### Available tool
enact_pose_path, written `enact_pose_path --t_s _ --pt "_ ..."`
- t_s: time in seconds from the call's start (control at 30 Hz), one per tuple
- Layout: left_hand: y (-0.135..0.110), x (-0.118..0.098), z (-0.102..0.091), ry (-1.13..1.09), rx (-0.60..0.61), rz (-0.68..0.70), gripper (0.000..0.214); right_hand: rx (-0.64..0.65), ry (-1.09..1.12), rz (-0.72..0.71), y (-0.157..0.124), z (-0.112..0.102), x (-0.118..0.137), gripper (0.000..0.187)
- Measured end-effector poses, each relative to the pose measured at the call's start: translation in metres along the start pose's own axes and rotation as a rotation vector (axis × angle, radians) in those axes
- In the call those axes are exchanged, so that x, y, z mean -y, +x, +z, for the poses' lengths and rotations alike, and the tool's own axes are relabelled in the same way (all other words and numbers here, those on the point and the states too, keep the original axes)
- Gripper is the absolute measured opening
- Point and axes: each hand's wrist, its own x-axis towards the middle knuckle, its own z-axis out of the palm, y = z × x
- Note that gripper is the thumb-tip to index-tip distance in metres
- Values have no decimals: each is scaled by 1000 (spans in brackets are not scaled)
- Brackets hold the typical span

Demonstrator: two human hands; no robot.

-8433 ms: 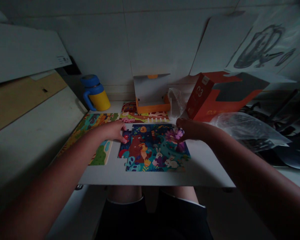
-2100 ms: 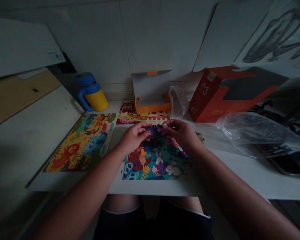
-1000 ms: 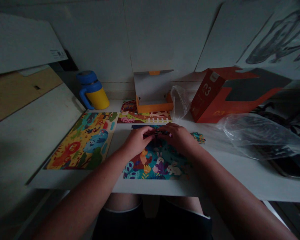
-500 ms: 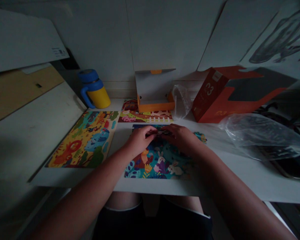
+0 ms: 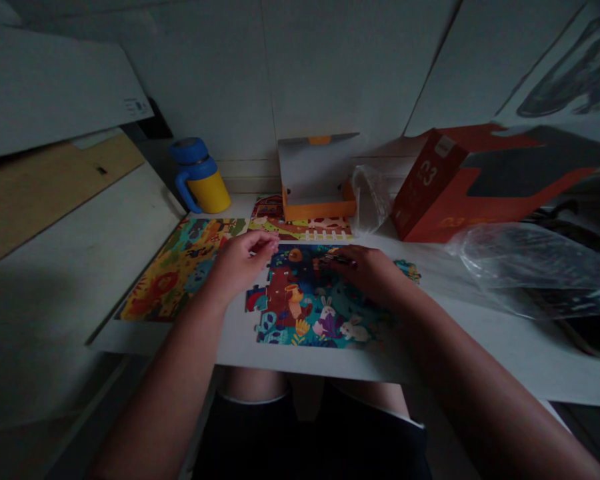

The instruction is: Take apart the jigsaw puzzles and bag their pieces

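Note:
A colourful animal jigsaw puzzle (image 5: 310, 313) lies on the white table (image 5: 460, 347) in front of me. My right hand (image 5: 367, 272) rests on its upper part, fingertips pinched on a dark puzzle piece (image 5: 333, 259). My left hand (image 5: 240, 263) hovers at the puzzle's upper left corner with curled fingers; whether anything is inside them is hidden. A loose cluster of puzzle pieces (image 5: 409, 270) lies just right of my right hand.
A yellow-toned finished puzzle (image 5: 180, 267) lies to the left, a third puzzle (image 5: 300, 230) behind. At the back stand a blue-and-yellow mug (image 5: 200, 180), an open orange box (image 5: 317, 180), a clear bag (image 5: 373, 200) and a red carton (image 5: 480, 187). Plastic wrap (image 5: 530, 267) lies right.
My left hand has let go of the shared piece and drawn left to the puzzle's corner. My right hand stays on the upper part of the puzzle. The view shifted slightly.

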Motion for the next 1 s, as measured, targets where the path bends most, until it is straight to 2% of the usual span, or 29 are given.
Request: enact_pose_path --t_s 0.1,0.17,0.27,0.4,0.5,0.63,0.7,0.77,0.9,1.0 --pt "-25 4 -34 233 159 -62 31 32 69 -4 -4 -1 4 21" --pt "-41 9 -43 319 235 -73 43 74 131 -21 -5 -1 7 24" --pt "-55 16 -42 352 317 -44 53 119 206 -35 -7 0 12 25" --pt "-53 25 -35 353 385 -43 41 152 242 -43 -7 0 14 26" --pt "-47 29 -37 319 392 -133 41 153 282 -38 -7 -1 14 25" --pt "-37 26 -37 106 346 -205 29 163 426 2 -6 -1 12 27" --pt "-29 21 -27 -32 282 -213 25 158 529 9 -5 0 10 30" --pt "-19 14 -9 -152 247 -224 20 140 610 25 -5 0 7 34" --pt "8 0 37 -230 332 -201 8 65 656 72 -3 1 1 40" --pt "26 -6 64 -139 399 -112 18 -28 552 57 -1 1 -4 37"
